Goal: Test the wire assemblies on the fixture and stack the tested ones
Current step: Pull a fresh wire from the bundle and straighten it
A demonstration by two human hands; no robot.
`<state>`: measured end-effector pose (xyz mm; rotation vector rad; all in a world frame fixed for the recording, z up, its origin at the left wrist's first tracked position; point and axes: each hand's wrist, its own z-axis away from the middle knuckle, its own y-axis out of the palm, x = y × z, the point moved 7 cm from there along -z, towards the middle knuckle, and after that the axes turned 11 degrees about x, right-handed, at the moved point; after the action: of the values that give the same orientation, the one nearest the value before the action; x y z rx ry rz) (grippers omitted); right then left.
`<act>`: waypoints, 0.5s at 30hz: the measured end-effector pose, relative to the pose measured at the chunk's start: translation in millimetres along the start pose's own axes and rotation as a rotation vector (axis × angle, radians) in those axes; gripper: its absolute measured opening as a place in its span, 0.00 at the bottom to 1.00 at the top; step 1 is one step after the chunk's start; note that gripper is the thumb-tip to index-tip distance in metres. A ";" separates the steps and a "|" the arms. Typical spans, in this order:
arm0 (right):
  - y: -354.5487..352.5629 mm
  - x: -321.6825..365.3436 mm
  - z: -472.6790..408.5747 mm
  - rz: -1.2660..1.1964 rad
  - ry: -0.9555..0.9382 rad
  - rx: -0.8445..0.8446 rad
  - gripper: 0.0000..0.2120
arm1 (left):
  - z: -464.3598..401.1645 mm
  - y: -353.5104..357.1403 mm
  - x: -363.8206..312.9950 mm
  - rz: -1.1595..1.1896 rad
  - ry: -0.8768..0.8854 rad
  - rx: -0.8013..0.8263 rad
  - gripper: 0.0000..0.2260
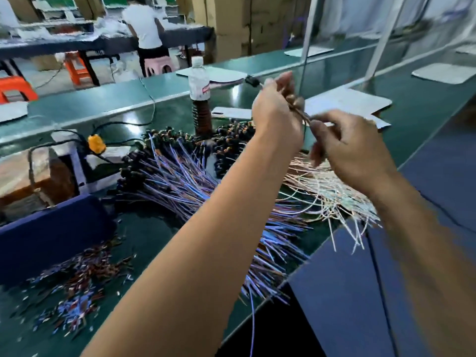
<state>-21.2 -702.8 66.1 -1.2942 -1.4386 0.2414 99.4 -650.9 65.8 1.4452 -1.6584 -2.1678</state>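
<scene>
- Heaped on the tabletop point(144, 235): wire assemblies point(177, 181), centre.
- Behind the heap: water bottle point(198, 81).
- Left of the heap: test fixture point(69, 163).
- Front left: cut wire scraps point(77, 287).
- Above the heap, both hands, left hand point(273, 109) just left of right hand point(353, 150).

Both hands are raised above the green bench point(144, 235): the left hand point(277, 109) grips a wire assembly point(298, 112) whose black connector point(252, 81) projects at the far left of the fist, while the right hand point(353, 153) pinches the wires just right of it. On the bench beneath lie a fanned pile of blue-and-brown wire assemblies point(177, 184) and, to the right, a pile of pale wires point(329, 191). A plastic bottle point(198, 82) stands at the far side, a dark blue tray point(51, 235) lies at left, and loose wire scraps point(77, 287) lie near left.
</scene>
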 end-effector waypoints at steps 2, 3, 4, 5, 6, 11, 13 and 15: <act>-15.1 -9.2 -1.8 0.001 -0.019 -0.047 0.13 | -9.8 0.9 -8.2 -0.027 0.037 0.002 0.19; -24.3 -12.9 -2.9 0.016 -0.025 -0.086 0.14 | -13.0 -0.6 -11.2 -0.075 0.040 -0.006 0.19; -32.8 -15.4 -4.5 0.032 -0.037 -0.115 0.14 | -15.9 -2.2 -12.3 -0.109 0.027 -0.008 0.19; -39.3 -17.6 -6.4 0.046 -0.040 -0.131 0.15 | -17.9 -3.8 -10.9 -0.111 -0.005 0.002 0.20; -43.6 -19.2 -9.0 0.069 -0.031 -0.137 0.15 | -18.7 -4.4 -7.9 -0.077 -0.047 0.026 0.19; -15.5 -18.6 -25.7 0.147 -0.028 0.155 0.24 | -14.5 10.6 5.7 0.161 -0.113 0.169 0.20; -3.6 -21.7 -24.5 -0.152 -0.010 0.212 0.19 | -15.9 12.6 5.2 0.210 -0.103 0.167 0.20; -2.8 -30.5 -23.0 -0.380 0.006 0.167 0.16 | -21.2 8.9 1.5 0.261 -0.077 0.158 0.19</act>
<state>-11.6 -739.1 58.7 -0.8668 -1.5920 0.1000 108.9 -670.9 72.1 1.1116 -1.9591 -2.0139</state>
